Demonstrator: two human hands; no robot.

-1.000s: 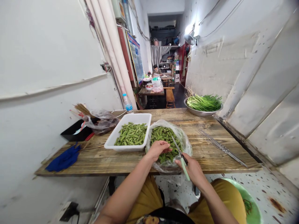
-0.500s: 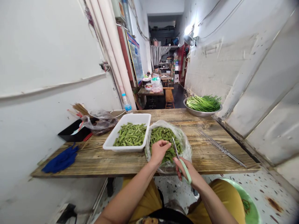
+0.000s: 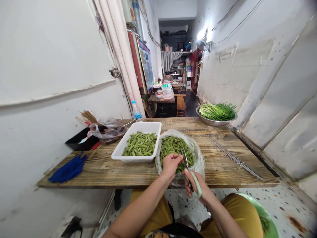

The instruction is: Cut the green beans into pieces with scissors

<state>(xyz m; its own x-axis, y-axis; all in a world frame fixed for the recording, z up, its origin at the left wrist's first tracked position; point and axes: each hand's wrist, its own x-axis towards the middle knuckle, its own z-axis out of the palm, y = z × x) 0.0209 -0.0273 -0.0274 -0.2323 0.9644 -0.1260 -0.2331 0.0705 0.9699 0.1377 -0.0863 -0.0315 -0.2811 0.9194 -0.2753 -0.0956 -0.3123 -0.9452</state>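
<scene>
As the head view looks down on the wooden bench (image 3: 123,173), both hands work low over a clear plastic bag (image 3: 200,162) filled with green pods (image 3: 173,144) near the front edge. The left hand (image 3: 170,165) has its thumb and fingertips drawn together just beside the blades of a pair of scissors (image 3: 197,182); whether a pod is pinched there is too small to tell. The right hand (image 3: 201,185) is curled around the pale green handles of those scissors, whose blades point up and away over the pods, their tips slightly parted. Just left of the bag sits a white plastic tray (image 3: 135,159), with more pods (image 3: 142,144) lying across its bottom. Behind the tray a water bottle (image 3: 137,113) stands upright; farther left are a black box (image 3: 76,145), a crumpled bag (image 3: 110,131) and a blue cloth (image 3: 68,169). On the right, thin metal rods (image 3: 239,161) lie aslant, and a metal bowl (image 3: 216,123) of long green stalks (image 3: 219,111) rests at the far edge. A person (image 3: 167,77) sits well back in the room.
</scene>
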